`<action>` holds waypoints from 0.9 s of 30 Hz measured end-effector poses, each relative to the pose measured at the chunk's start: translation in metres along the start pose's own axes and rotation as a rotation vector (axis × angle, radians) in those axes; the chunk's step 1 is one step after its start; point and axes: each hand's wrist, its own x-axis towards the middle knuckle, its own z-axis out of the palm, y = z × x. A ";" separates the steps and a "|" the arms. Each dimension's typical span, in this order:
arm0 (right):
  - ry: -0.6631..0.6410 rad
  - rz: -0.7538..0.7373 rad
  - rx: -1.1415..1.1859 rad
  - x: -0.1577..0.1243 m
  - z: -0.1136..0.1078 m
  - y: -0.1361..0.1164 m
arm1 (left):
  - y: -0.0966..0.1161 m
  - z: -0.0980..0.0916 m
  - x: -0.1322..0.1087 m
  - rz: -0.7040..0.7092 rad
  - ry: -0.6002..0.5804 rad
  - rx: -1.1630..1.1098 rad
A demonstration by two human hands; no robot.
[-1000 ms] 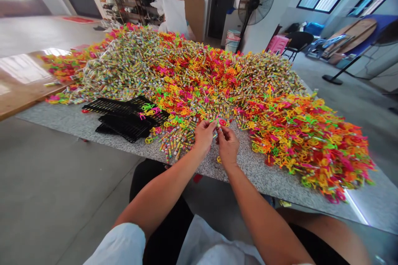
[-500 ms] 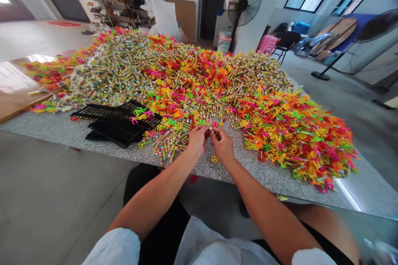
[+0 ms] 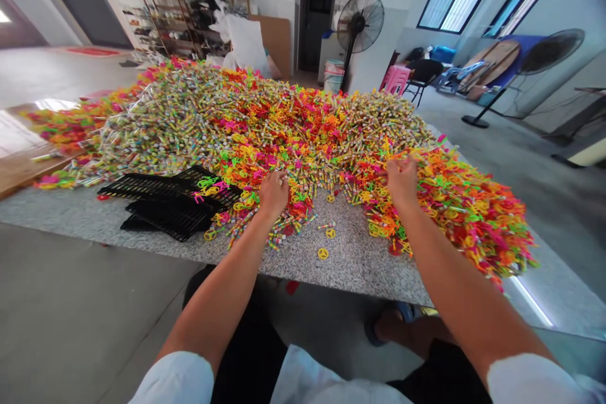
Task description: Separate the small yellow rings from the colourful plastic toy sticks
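A huge heap of small wrapped tubes [image 3: 199, 113] and bright plastic rings [image 3: 464, 202] covers a speckled stone table [image 3: 350, 265]. My left hand [image 3: 273, 192] rests with its fingers curled down into the tubes and rings at the heap's near edge. My right hand [image 3: 402, 178] is closed in a fist over the pile of assembled ring pieces on the right; what it holds is hidden. A loose yellow ring [image 3: 322, 253] lies on the bare stone between my arms.
Black plastic trays [image 3: 165, 199] are stacked at the left of the table. A wooden board [image 3: 19, 164] lies beyond them. Two standing fans [image 3: 360, 22], chairs and shelving stand behind the table. The table's near edge runs just above my knees.
My hands were together at the middle, pinching a small piece. They have parted: the right one swung out to the right pile, the left one dropped into the heap. The view tilted up slightly.
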 end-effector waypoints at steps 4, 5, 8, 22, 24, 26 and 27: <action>-0.491 -0.056 -0.542 -0.055 0.058 0.024 | 0.000 0.004 0.000 0.197 -0.176 0.332; -0.570 -0.060 -0.642 -0.064 0.073 0.028 | 0.000 0.006 -0.001 0.237 -0.223 0.379; -0.614 -0.039 -0.781 -0.075 0.109 0.037 | -0.002 0.009 -0.004 0.314 -0.329 0.457; -0.535 -0.054 -0.294 -0.117 0.102 0.064 | -0.012 0.005 0.062 0.262 -0.248 0.334; -0.425 -0.005 -0.209 -0.131 0.079 0.071 | -0.012 0.007 0.081 0.250 -0.266 0.318; -0.352 0.059 -0.210 -0.147 0.052 0.077 | -0.016 0.005 0.101 0.158 -0.255 0.308; -0.340 0.080 -0.224 -0.156 0.038 0.080 | -0.020 0.002 0.110 0.094 -0.249 0.302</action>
